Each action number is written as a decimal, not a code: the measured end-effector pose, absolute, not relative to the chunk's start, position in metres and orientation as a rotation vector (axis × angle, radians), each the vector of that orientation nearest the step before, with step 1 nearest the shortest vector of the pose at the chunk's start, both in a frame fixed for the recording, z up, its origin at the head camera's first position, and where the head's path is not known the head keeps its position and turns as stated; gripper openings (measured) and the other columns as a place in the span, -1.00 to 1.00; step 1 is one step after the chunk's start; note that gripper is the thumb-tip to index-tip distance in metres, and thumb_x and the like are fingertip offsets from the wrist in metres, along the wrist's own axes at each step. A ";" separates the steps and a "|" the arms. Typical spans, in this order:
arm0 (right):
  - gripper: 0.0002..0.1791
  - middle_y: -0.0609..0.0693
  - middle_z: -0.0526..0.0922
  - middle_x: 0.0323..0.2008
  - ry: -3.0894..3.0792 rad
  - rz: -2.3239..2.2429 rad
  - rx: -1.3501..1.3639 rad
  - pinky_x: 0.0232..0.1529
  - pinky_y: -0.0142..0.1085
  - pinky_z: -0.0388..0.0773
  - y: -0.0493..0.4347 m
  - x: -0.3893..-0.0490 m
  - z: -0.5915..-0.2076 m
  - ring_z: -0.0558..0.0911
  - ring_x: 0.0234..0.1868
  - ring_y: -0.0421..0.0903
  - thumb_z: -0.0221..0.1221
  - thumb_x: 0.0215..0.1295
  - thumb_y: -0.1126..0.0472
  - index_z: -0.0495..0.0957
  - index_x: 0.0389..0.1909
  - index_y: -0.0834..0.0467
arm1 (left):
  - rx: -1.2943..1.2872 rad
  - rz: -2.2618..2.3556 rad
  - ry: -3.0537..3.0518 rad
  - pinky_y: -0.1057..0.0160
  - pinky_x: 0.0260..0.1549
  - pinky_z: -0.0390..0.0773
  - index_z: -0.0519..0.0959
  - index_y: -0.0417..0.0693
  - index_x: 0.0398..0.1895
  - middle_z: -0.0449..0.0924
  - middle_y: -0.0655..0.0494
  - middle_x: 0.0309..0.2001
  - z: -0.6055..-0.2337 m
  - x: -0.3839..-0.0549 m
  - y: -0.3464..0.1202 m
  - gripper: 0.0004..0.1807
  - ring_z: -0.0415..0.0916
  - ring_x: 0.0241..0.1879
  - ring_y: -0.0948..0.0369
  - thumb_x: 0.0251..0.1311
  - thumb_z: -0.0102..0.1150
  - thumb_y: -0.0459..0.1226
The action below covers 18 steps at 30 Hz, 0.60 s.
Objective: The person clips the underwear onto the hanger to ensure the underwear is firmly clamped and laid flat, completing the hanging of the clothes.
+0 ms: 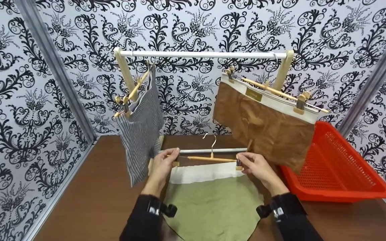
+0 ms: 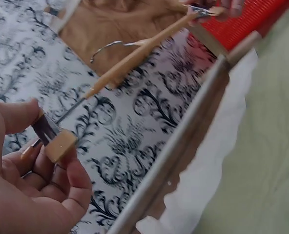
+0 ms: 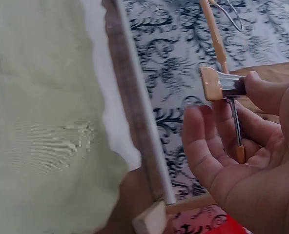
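Observation:
A wooden clip hanger [image 1: 212, 158] with a metal hook is stretched between both hands. My left hand [image 1: 161, 164] pinches the clip [image 2: 61, 145] at its left end between thumb and fingers. At the other end, my right hand [image 1: 257, 167] pinches the second clip [image 3: 213, 84]. Both wrist views show no cloth between the clip jaws. Under the hanger in the head view, a green garment [image 1: 213, 207] with a white waistband [image 1: 206, 173] lies flat on the brown table [image 1: 79, 197]. The wrist views show a gap between the clips and that waistband.
Behind the hands stands a rack with a white top rail [image 1: 203, 54] and a lower rod [image 1: 196, 151]. Striped shorts [image 1: 142, 127] hang at its left, a brown garment [image 1: 263, 124] at its right. A red basket [image 1: 340, 195] stands on the right. Patterned walls enclose the table.

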State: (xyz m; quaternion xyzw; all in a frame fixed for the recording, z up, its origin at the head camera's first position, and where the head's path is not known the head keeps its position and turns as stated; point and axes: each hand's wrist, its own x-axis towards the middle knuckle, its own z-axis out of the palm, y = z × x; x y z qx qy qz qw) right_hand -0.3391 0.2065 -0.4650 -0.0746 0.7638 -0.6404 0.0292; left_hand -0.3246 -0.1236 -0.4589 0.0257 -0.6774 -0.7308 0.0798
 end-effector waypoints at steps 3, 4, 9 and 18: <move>-0.55 0.00 0.56 -0.27 2.328 -1.952 -0.210 -0.35 -0.35 0.59 0.203 -0.351 -0.467 0.53 -0.35 -0.15 0.16 0.51 0.15 0.51 0.15 0.48 | 0.106 -2.173 -2.047 0.16 -0.13 0.55 0.63 -0.35 0.02 0.58 0.01 -0.17 -0.464 -0.337 -0.125 -0.58 0.51 -0.25 0.17 0.37 0.27 -0.13; -0.54 0.00 0.56 -0.28 2.341 -1.928 -0.200 -0.37 -0.37 0.56 0.202 -0.354 -0.468 0.52 -0.38 -0.15 0.16 0.51 0.14 0.51 0.15 0.48 | 0.106 -2.165 -2.059 0.16 -0.14 0.55 0.63 -0.34 0.02 0.57 0.03 -0.20 -0.466 -0.341 -0.126 -0.59 0.50 -0.25 0.17 0.38 0.26 -0.13; -0.55 -0.03 0.54 -0.32 2.476 -1.787 -0.198 -0.46 -0.40 0.41 0.200 -0.374 -0.473 0.44 -0.45 -0.16 0.14 0.52 0.13 0.54 0.14 0.45 | 0.157 -2.154 -2.147 0.22 -0.28 0.51 0.67 -0.30 -0.04 0.53 0.14 -0.37 -0.482 -0.358 -0.128 -0.61 0.46 -0.38 0.21 0.39 0.24 -0.10; -0.60 0.02 0.58 -0.28 2.578 -1.631 -0.137 -0.33 -0.26 0.55 0.203 -0.392 -0.494 0.54 -0.36 -0.12 0.14 0.52 0.13 0.56 0.10 0.41 | 0.171 -2.019 -2.346 0.38 -0.59 0.34 0.63 -0.44 -0.02 0.48 0.10 -0.55 -0.507 -0.369 -0.119 -0.60 0.34 -0.62 0.31 0.47 0.14 -0.18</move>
